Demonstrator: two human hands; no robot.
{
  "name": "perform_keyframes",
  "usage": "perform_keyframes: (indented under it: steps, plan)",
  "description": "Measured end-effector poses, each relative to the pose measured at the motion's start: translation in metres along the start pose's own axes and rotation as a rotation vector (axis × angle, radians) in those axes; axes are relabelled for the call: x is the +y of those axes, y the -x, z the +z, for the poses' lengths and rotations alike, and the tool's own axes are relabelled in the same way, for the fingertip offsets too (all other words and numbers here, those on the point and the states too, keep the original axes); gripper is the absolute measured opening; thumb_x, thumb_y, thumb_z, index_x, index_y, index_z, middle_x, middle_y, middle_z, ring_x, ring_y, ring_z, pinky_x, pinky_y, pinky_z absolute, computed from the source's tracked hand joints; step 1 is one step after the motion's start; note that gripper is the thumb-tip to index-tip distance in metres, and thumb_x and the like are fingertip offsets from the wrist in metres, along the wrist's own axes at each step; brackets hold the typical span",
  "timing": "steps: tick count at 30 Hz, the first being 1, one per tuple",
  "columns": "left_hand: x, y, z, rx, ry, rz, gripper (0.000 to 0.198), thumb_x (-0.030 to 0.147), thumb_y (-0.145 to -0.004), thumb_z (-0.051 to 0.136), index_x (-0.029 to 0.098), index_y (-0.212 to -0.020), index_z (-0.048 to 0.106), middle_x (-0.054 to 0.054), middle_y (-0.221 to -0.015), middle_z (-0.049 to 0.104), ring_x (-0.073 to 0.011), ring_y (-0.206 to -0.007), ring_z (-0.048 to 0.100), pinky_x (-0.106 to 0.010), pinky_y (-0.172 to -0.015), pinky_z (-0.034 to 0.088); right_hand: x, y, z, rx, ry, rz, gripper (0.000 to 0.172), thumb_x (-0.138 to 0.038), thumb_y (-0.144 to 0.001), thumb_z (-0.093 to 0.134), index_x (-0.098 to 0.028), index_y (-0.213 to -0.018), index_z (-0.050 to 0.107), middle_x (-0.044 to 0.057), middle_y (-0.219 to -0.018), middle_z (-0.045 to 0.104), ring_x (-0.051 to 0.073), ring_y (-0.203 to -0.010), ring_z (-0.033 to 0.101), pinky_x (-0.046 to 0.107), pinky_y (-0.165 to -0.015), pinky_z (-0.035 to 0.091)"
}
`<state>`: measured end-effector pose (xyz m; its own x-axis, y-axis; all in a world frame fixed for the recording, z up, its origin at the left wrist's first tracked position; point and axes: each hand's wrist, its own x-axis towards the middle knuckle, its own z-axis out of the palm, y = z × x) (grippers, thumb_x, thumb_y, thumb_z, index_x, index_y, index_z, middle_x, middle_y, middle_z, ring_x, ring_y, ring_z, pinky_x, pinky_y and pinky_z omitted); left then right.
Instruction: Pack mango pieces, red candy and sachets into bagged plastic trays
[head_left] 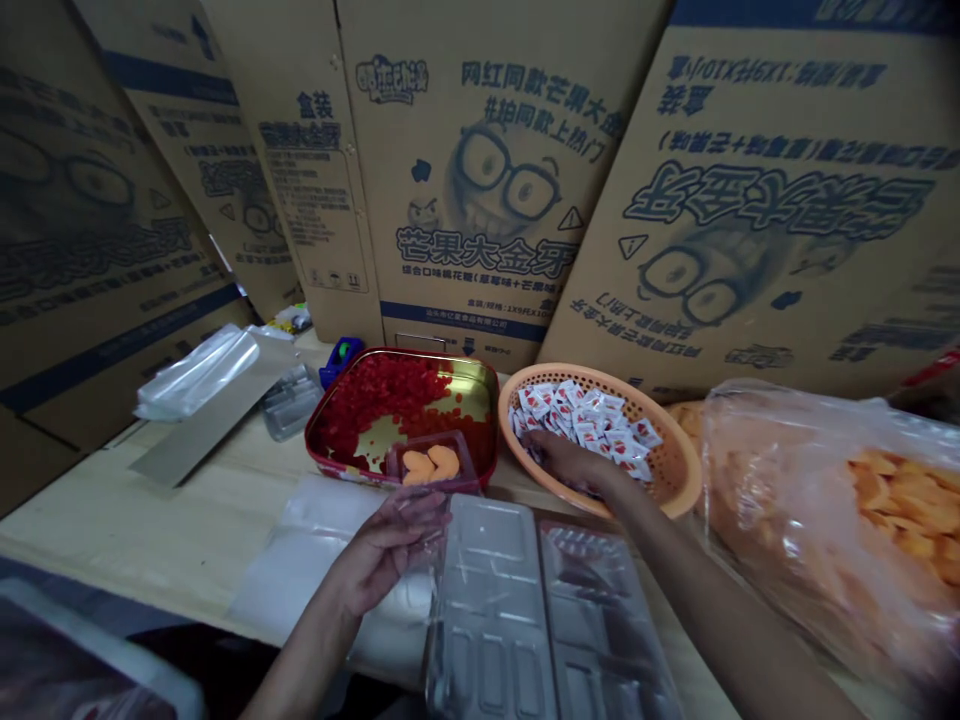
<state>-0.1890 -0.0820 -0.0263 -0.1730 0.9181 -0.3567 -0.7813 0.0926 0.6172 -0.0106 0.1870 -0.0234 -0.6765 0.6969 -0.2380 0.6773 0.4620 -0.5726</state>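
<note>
A clear tray (466, 462) is gripped at its near end by the left hand (386, 550), with orange pieces (444, 463) carried in its far end, over the near edge of a red tin (330, 462). The right hand (566, 460) is sunk among white sachets (600, 410) in an orange basket (679, 465); whether its fingers are closed on one cannot be told. Sachet picking appears to be the step in hand; for the next move, a clean hold on a sachet and a steady tray seem called for. Nearer, stacked clear trays (495, 590) are laid on the tabletop (90, 500); at far right, a plastic bag (780, 490) is seen.
</note>
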Motion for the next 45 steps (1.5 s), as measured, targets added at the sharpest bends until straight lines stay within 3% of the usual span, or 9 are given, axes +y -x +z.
perform_keyframes:
  steps: [3, 7, 13, 18, 22, 26, 30, 36, 45]
  plan:
    - [0.005, 0.001, -0.011, 0.036, 0.019, 0.031, 0.045, -0.001, -0.064, 0.063, 0.019, -0.103, 0.053, -0.006, -0.116, 0.061, -0.0262, -0.106, 0.058, -0.042, -0.096, 0.041, 0.003, 0.001, 0.003, -0.014, -0.101, 0.024, 0.015, -0.016, -0.061, 0.059, -0.018, -0.075, 0.063, -0.004, -0.060, 0.059, 0.009, -0.051, 0.051, 0.020, -0.049, 0.040]
    - [0.011, 0.002, -0.016, 0.053, 0.018, 0.041, 0.045, -0.002, -0.065, 0.062, 0.019, -0.104, 0.052, -0.006, -0.115, 0.062, -0.0254, -0.102, 0.060, -0.043, -0.095, 0.041, 0.011, 0.003, -0.009, 0.063, -0.239, 0.080, 0.005, -0.019, -0.062, 0.059, -0.017, -0.066, 0.058, -0.007, -0.046, 0.050, 0.006, -0.034, 0.040, 0.017, -0.035, 0.030]
    - [0.013, 0.003, -0.018, 0.004, 0.009, 0.056, 0.043, -0.002, -0.067, 0.061, 0.019, -0.105, 0.054, -0.008, -0.120, 0.059, -0.0247, -0.108, 0.057, -0.042, -0.097, 0.039, 0.011, 0.015, -0.027, 0.265, -0.463, 0.077, 0.021, -0.038, -0.065, 0.061, -0.019, -0.070, 0.055, -0.004, -0.061, 0.057, 0.006, -0.039, 0.045, 0.020, -0.039, 0.040]
    - [0.007, 0.002, -0.021, -0.049, 0.032, 0.078, 0.045, -0.001, -0.065, 0.062, 0.019, -0.105, 0.056, -0.009, -0.123, 0.057, -0.0261, -0.109, 0.056, -0.044, -0.099, 0.036, -0.022, 0.026, -0.030, 0.342, -0.793, -0.014, 0.036, -0.044, -0.049, 0.075, -0.019, -0.069, 0.058, -0.003, -0.060, 0.058, 0.007, -0.041, 0.045, 0.022, -0.040, 0.040]
    - [0.004, 0.001, -0.015, -0.066, 0.057, 0.096, 0.048, -0.003, -0.060, 0.064, 0.017, -0.104, 0.058, -0.010, -0.121, 0.058, -0.0286, -0.110, 0.055, -0.046, -0.100, 0.035, -0.074, 0.035, -0.009, 0.225, -0.939, -0.098, 0.036, -0.039, -0.049, 0.078, -0.018, -0.072, 0.059, -0.005, -0.057, 0.056, 0.007, -0.042, 0.047, 0.020, -0.039, 0.039]
    - [0.003, -0.001, -0.005, -0.027, 0.099, 0.143, 0.052, -0.005, -0.057, 0.065, 0.018, -0.104, 0.058, -0.008, -0.115, 0.061, -0.0255, -0.104, 0.058, -0.043, -0.097, 0.037, -0.129, 0.047, 0.037, 0.111, -1.051, -0.107, 0.031, -0.039, -0.056, 0.075, -0.020, -0.074, 0.058, -0.005, -0.058, 0.057, 0.007, -0.040, 0.047, 0.021, -0.038, 0.040]
    - [0.001, -0.003, 0.000, -0.028, 0.108, 0.184, 0.059, -0.006, -0.054, 0.065, 0.021, -0.106, 0.056, -0.004, -0.104, 0.063, -0.0211, -0.096, 0.061, -0.039, -0.094, 0.040, -0.162, 0.049, 0.077, 0.093, -1.105, -0.075, 0.028, -0.040, -0.059, 0.071, -0.023, -0.076, 0.056, -0.003, -0.063, 0.061, 0.010, -0.042, 0.051, 0.022, -0.038, 0.041]
    - [0.001, -0.001, -0.002, -0.042, 0.088, 0.189, 0.066, -0.005, -0.054, 0.065, 0.022, -0.112, 0.052, 0.001, -0.082, 0.063, -0.0153, -0.082, 0.063, -0.034, -0.091, 0.042, -0.173, 0.049, 0.094, 0.098, -1.048, -0.077, 0.023, -0.038, -0.060, 0.069, -0.023, -0.073, 0.057, -0.003, -0.069, 0.063, 0.010, -0.044, 0.052, 0.024, -0.039, 0.044]
    - [0.011, 0.005, -0.013, -0.056, 0.100, 0.205, 0.072, -0.006, -0.053, 0.063, 0.020, -0.119, 0.050, -0.006, -0.105, 0.066, -0.0239, -0.098, 0.061, -0.040, -0.095, 0.040, -0.146, 0.047, 0.075, 0.257, -0.878, -0.149, 0.027, -0.041, -0.060, 0.070, -0.020, -0.076, 0.063, 0.000, -0.069, 0.063, 0.013, -0.056, 0.056, 0.026, -0.053, 0.046]
